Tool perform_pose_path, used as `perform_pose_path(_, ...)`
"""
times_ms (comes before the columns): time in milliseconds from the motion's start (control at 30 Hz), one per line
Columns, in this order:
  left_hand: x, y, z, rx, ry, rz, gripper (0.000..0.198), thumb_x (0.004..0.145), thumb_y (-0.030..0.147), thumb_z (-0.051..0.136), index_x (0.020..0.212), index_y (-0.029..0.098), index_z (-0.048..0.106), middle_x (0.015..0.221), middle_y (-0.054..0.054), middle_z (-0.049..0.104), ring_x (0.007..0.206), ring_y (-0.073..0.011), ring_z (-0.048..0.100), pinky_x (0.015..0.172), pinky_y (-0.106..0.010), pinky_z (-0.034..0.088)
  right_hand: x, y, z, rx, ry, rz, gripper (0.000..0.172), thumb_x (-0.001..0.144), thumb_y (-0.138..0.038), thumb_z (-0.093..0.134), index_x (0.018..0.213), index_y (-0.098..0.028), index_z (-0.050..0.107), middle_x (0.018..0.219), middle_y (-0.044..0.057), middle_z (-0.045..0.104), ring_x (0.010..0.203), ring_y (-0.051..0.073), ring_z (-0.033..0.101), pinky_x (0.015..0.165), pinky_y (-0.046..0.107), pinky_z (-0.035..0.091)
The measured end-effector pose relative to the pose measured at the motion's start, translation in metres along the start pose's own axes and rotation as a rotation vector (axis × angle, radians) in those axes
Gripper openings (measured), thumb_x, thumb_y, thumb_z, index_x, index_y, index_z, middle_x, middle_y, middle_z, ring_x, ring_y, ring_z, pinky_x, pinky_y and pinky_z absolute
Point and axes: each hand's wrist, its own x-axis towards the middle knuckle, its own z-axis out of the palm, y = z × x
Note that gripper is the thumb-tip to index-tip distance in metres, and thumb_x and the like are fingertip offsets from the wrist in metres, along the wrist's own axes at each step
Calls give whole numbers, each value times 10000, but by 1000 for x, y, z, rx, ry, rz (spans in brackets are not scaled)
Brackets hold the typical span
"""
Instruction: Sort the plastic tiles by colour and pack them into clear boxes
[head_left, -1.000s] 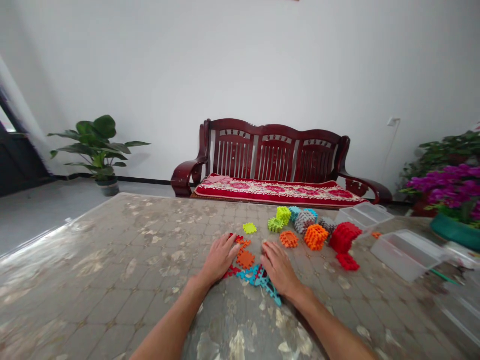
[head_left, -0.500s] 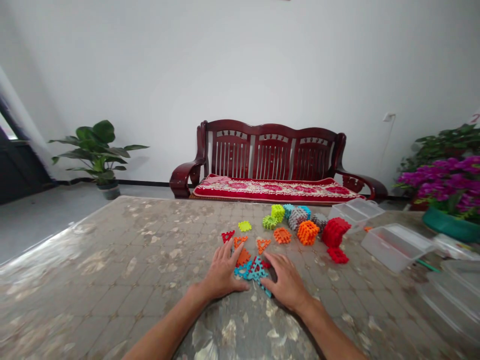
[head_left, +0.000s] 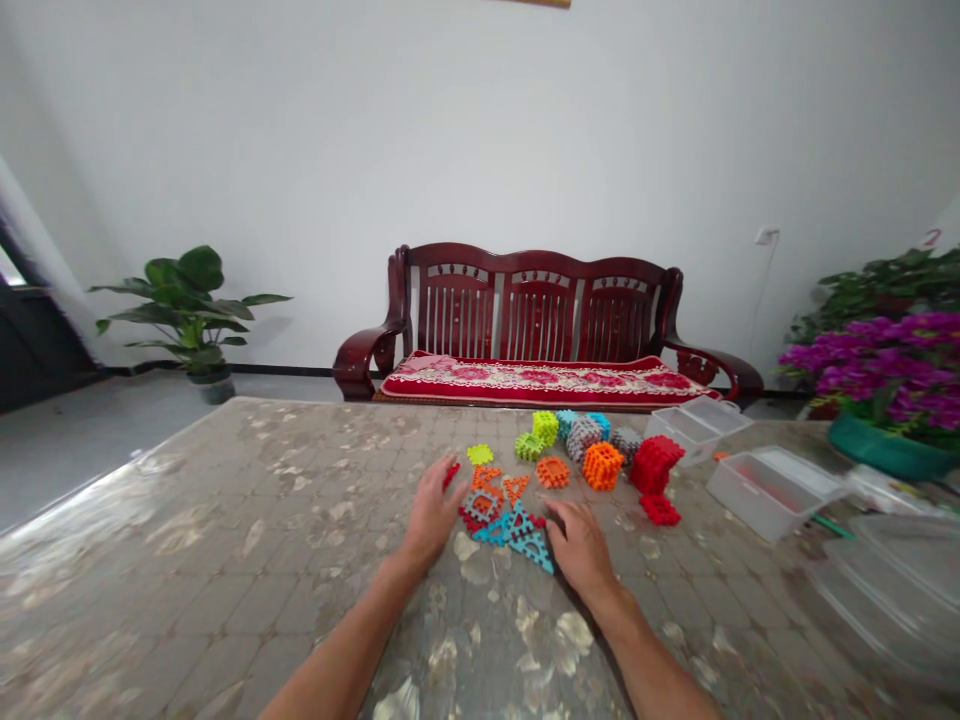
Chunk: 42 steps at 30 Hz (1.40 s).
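Observation:
My left hand [head_left: 433, 515] reaches up the patterned table top [head_left: 225, 520], its fingertips pinching a small red plastic piece [head_left: 451, 474], which stands tilted. My right hand [head_left: 577, 545] rests with its fingers against the edge of a teal interlocking triangle [head_left: 525, 538]. Between my hands lie an orange triangle [head_left: 514, 488] and a stacked red-and-orange lattice piece [head_left: 480, 507]. Farther back stand an orange lattice cube [head_left: 603, 466], a red lattice block [head_left: 652, 465], a grey lattice block [head_left: 583, 438] and a green lattice block [head_left: 545, 428].
Two clear plastic boxes [head_left: 772, 492] stand on the table's right side, with a second box [head_left: 697, 430] behind. A purple flowering plant [head_left: 885, 380] sits beyond the right edge. A dark red wooden bench [head_left: 536, 325] stands past the far edge.
The flat orange, red and teal pieces now lie bunched closer together between my hands. The red piece has tilted at my left fingertips. My view has shifted slightly.

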Motion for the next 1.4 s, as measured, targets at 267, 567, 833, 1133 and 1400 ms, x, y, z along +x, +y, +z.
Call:
perform_pose_path(267,0,-49,-49,133,105,-188,442,838,245,520,1255,148,631,1284,-148,663,1237,-283,597,1076,-440,456,-4,-5,-11,-15,-213,-110,544,752,-321,702,1289,-255,648,1321,60,638,1224,272,537,1076,411,391)
perform_pose_path(567,4,-42,-47,343,-79,-106,378,882,245,514,1221,211,679,1312,-96,676,1254,-254,593,1098,-400,420,12,-6,14,120,-95,-88,366,909,-240,483,1206,-248,697,1244,77,678,1194,252,577,1071,409,425)
perform_pose_path(833,7,-42,-46,408,-134,-51,351,873,224,542,1185,258,699,1353,-72,640,1253,-247,581,1096,-405,407,26,3,6,82,-189,-110,335,853,-156,530,1090,-230,755,1084,77,679,1081,226,602,985,329,448)
perform_pose_path(1133,6,-48,-42,442,-148,-26,368,896,242,504,1216,272,685,1361,-70,625,1256,-252,576,1090,-424,411,25,-16,13,76,-155,-106,190,892,-208,608,981,-273,763,1003,37,675,1013,205,620,894,300,461)
perform_pose_path(1400,9,-58,-39,472,-166,1,379,911,286,473,1229,274,679,1362,-74,623,1260,-260,577,1084,-433,419,17,-19,16,-116,-10,-228,83,874,-174,672,914,-240,702,948,21,683,946,212,642,841,319,484)
